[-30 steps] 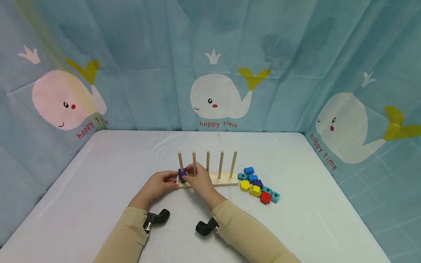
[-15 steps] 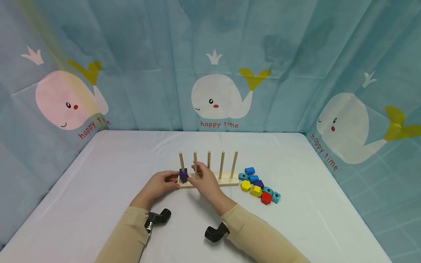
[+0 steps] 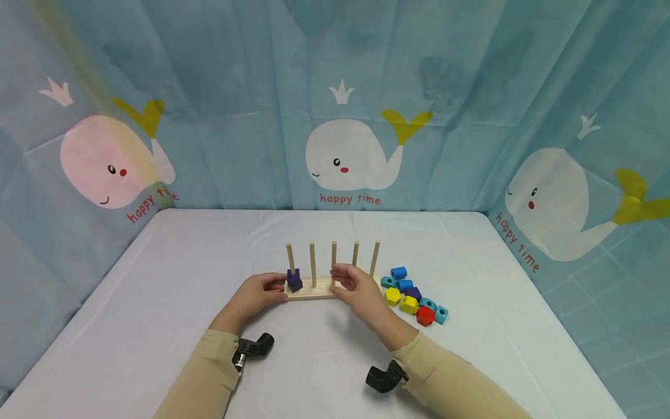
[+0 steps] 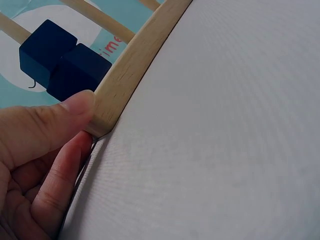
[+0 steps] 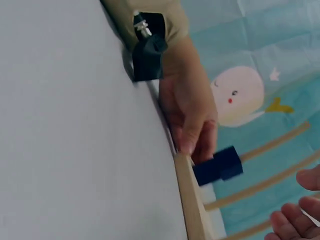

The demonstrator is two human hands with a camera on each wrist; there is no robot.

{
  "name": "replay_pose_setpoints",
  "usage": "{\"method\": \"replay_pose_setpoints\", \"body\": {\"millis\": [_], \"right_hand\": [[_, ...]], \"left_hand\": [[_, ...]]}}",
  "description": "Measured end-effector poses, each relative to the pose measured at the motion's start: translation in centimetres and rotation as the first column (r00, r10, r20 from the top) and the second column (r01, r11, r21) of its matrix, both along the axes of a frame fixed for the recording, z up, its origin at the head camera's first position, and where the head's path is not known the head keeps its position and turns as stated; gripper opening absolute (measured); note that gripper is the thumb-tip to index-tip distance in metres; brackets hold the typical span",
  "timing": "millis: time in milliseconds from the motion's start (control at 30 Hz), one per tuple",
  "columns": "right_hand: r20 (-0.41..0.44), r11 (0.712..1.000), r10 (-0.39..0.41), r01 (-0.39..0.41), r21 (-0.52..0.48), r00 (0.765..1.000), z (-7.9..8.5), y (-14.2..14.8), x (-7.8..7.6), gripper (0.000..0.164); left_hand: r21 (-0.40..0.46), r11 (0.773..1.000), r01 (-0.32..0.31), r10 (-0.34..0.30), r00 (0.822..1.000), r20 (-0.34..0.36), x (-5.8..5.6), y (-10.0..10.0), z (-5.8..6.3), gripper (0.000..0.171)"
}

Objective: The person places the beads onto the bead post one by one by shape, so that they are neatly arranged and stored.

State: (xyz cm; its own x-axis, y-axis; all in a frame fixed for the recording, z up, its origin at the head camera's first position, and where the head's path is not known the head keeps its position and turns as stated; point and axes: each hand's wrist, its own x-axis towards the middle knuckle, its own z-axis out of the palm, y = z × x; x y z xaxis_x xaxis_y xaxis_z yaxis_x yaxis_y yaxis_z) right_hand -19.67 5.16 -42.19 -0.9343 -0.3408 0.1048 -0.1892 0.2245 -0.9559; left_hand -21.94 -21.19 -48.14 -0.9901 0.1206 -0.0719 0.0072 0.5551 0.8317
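Since the earlier frame the right hand (image 3: 363,294) has moved away from the leftmost peg (image 3: 290,256) and now lies further right along the wooden base (image 3: 314,295), while the left hand (image 3: 253,293) has stayed at the base's left end.

In the head view, the base lies on a white table (image 3: 183,262) and carries five upright pegs. Two purple blocks (image 3: 295,280) sit one above the other on the leftmost peg. The right hand is in front of the pegs right of centre, its fingers loosely bent and holding nothing. Just right of the base is a cluster of loose blocks: two blue cylinders, three teal pieces, a purple one, two yellow ones and a red one (image 3: 426,315). A blue curtain (image 3: 235,87) printed with whales hangs behind.

In the left wrist view, the left hand's thumb and fingers pinch the end of the base, close to the lower purple block; the two blocks are turned differently about the peg.

In the right wrist view, the right hand shows only partly at the edge, thumb and fingers apart; the left hand grips the base's far end beside the purple blocks.
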Motion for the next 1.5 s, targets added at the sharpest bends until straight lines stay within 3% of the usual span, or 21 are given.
{"method": "replay_pose_setpoints", "body": {"millis": [167, 600, 900, 1167, 1500], "right_hand": [[-0.022, 0.998, -0.033, 0.034, 0.047, 0.999, 0.4, 2.6, -0.1, 0.030], [-0.004, 0.969, -0.130, 0.128, 0.213, 0.992, 0.6, 10.3, -0.8, 0.022], [-0.028, 0.892, -0.208, 0.202, 0.405, 0.978, -0.8, 14.0, -1.8, 0.018], [0.012, 0.858, -0.191, 0.161, 0.488, 0.982, -1.0, 15.5, -2.1, 0.019], [0.069, 0.860, -0.155, 0.100, 0.501, 0.986, -1.6, 16.0, -2.3, 0.018]], "left_hand": [[0.000, 1.000, 0.003, -0.003, 1.000, 0.005, 0.1, 0.0, 0.0, 0.053], [0.007, 1.000, -0.002, 0.001, 1.000, 0.018, 0.1, 0.1, 0.2, 0.054], [0.010, 1.000, -0.008, 0.008, 1.000, 0.018, 0.2, 0.1, 0.1, 0.054], [-0.002, 1.000, 0.006, -0.006, 1.000, 0.009, 0.2, 0.1, 0.1, 0.055], [-0.011, 1.000, 0.014, -0.014, 1.000, 0.000, 0.1, -0.1, 0.2, 0.054]]}}
